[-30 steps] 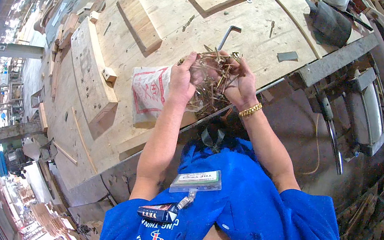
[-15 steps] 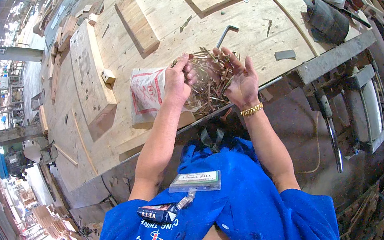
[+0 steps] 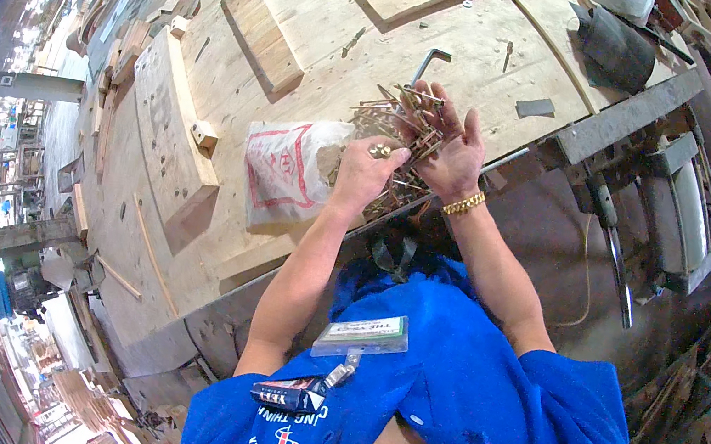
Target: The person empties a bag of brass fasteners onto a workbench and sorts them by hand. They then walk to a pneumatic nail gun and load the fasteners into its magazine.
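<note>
Beside the bench's near edge, my left hand (image 3: pixel 365 172) is closed around several long brass-coloured screws (image 3: pixel 380 151), their heads poking out of the fist. My right hand (image 3: pixel 451 155) is turned palm up, fingers slightly curled, with a loose bunch of similar screws (image 3: pixel 424 118) lying across them. The two hands are close together, the left thumb near the right palm. Below and between them a heap of screws (image 3: pixel 388 192) lies by the edge, partly covered by my hands. A white plastic bag (image 3: pixel 280 168) with red print rests against the left hand's outer side.
On the wooden bench (image 3: pixel 342 71) lie a hex key (image 3: pixel 430 65), a rectangular wood block (image 3: pixel 262 35), a long curved wood piece (image 3: pixel 173 114) and a dark flat scrap (image 3: pixel 535 108). A black roll (image 3: pixel 613 51) sits far right. Metal clamp parts (image 3: pixel 609 234) jut out on the right.
My left hand has moved right, over the heap and toward the right palm, with screw heads now showing in its fist. My right hand stays nearly in place, its screws more bunched.
</note>
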A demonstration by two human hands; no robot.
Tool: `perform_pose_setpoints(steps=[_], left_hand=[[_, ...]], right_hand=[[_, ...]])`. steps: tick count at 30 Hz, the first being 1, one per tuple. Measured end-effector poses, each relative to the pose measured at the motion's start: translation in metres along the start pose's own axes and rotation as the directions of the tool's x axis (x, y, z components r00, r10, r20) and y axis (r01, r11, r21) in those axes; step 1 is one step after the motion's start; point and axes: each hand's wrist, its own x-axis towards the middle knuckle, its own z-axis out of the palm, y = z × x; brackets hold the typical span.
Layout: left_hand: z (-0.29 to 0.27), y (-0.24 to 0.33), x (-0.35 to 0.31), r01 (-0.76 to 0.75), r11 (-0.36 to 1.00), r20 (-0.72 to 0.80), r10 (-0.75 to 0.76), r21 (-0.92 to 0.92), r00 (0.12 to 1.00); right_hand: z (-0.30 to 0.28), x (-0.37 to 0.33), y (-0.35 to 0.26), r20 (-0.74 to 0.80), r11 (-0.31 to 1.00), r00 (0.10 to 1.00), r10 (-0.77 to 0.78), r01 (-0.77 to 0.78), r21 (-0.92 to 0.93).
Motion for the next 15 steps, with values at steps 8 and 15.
perform_pose_setpoints(steps=[8, 15], left_hand=[[0.002, 0.003, -0.023, -0.423, 0.906, -0.384, 0.396, 0.017, 0.834], [-0.013, -0.013, -0.010, -0.107, 0.284, -0.105, 0.022, -0.953, 0.994]], right_hand=[[-0.003, 0.000, 0.003, -0.109, 0.999, 0.994, -0.030, 0.033, 0.026], [-0.003, -0.001, 0.004, -0.120, 0.997, 0.993, -0.004, 0.014, 0.082]])
